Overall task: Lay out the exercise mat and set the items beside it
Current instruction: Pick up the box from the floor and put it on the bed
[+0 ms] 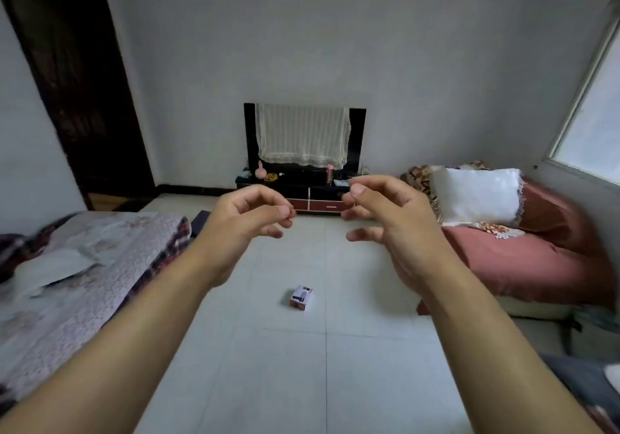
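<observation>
Both hands, left (246, 223) and right (385, 218), hang loosely curled, empty, over tiled floor (369, 366); small box (302, 297) mid-floor.

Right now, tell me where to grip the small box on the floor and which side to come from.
Pinch the small box across its two longer sides, coming straight down from above: it lies flat on the floor with nothing against it.

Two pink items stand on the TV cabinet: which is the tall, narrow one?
The right-hand pink item, a slim upright cylinder; the left-hand one is squat and rounded.
</observation>
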